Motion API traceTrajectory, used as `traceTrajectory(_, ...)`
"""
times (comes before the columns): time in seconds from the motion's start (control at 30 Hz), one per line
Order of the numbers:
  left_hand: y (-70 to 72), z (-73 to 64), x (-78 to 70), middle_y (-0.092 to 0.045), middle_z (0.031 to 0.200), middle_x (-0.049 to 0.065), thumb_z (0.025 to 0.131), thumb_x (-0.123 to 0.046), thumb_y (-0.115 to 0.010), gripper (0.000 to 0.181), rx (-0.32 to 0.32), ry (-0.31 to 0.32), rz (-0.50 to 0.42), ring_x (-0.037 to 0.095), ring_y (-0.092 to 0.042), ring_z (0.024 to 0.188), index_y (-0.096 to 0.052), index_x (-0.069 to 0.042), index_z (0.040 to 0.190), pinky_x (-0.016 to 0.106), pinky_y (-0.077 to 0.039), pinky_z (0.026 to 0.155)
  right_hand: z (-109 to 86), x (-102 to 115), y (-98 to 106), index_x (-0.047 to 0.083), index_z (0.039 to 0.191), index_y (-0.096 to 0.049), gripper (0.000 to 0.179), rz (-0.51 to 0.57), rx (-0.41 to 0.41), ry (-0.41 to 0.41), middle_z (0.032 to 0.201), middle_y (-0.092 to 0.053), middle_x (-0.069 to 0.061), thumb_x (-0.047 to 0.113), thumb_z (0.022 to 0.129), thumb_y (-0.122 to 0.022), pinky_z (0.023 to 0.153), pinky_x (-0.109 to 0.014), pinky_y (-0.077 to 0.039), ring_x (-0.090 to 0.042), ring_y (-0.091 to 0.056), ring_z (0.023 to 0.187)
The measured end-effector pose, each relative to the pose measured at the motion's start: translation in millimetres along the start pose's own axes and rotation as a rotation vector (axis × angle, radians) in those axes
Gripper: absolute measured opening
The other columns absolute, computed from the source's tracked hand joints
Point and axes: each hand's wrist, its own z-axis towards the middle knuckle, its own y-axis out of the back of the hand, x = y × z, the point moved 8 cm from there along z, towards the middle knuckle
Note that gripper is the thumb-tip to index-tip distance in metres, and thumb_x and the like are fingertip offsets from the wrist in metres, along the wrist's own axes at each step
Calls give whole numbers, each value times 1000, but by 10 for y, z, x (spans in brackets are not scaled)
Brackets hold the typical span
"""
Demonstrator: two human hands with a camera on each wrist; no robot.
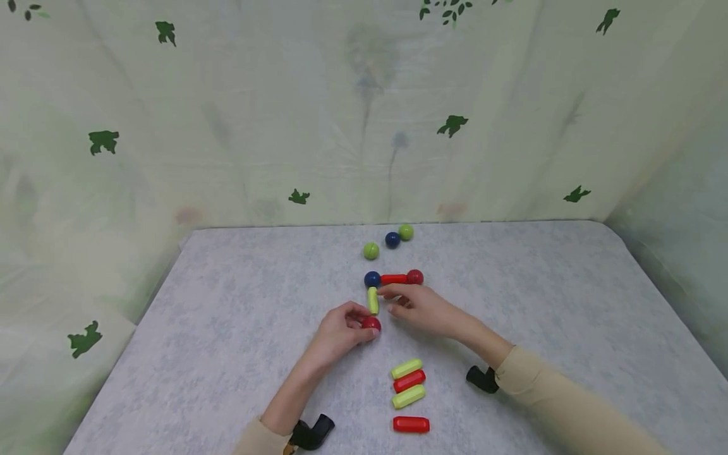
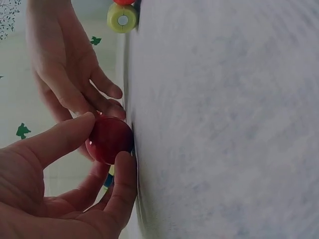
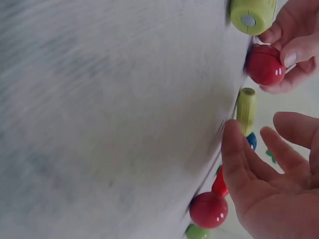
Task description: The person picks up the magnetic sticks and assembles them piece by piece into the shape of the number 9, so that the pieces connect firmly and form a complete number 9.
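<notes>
My left hand (image 1: 338, 331) pinches a red ball (image 2: 108, 140) between thumb and fingers, down at the table surface. Just beyond it lies a yellow-green rod (image 1: 373, 302), its near end close to the ball. The rod's far end meets a dark blue ball (image 1: 372, 279). From there a red rod (image 1: 394, 279) runs right to a second red ball (image 1: 415, 277). To the right of the yellow-green rod is my right hand (image 1: 425, 311), fingers loosely bent and holding nothing. Its fingertips are beside that rod; whether they touch it I cannot tell.
Nearer me lie two yellow-green rods (image 1: 406, 368) and a red rod (image 1: 409, 381) side by side, with another red rod (image 1: 411, 424) below. Toward the back sit two green balls (image 1: 371, 251) and a dark blue ball (image 1: 392, 240). A patterned curtain (image 1: 239, 126) hangs behind the table.
</notes>
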Motion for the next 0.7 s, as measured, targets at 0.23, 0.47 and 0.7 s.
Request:
traceTrajectory(0.23,8,-13,-15,-60,88,8,81,-9,-80,33,-3,-17,-27,21,-53,77,-63,-2,109,29,-45,64,118,2,-148,16,141,-54,47,-117,67,23,128,-56,-6,2,96,-55,87,-34,-48,-17,-53,102)
traceTrajectory(0.47,18,2,-17,-60,88,8,82,-10,-79,29,-3,-18,-39,21,-55,77,-62,-2,104,30,-46,66,147,32,-153,15,135,-60,45,-127,39,21,117,-57,-4,-1,94,-55,77,-32,-45,-17,-51,91)
traceTrajectory(0.7,31,30,-39,-61,91,9,84,-8,-77,27,-1,-46,-42,22,-56,77,-62,-2,104,30,-49,67,152,-3,-120,11,134,-60,43,40,28,30,124,-59,-4,-2,93,-56,78,-31,-46,-18,-52,92)
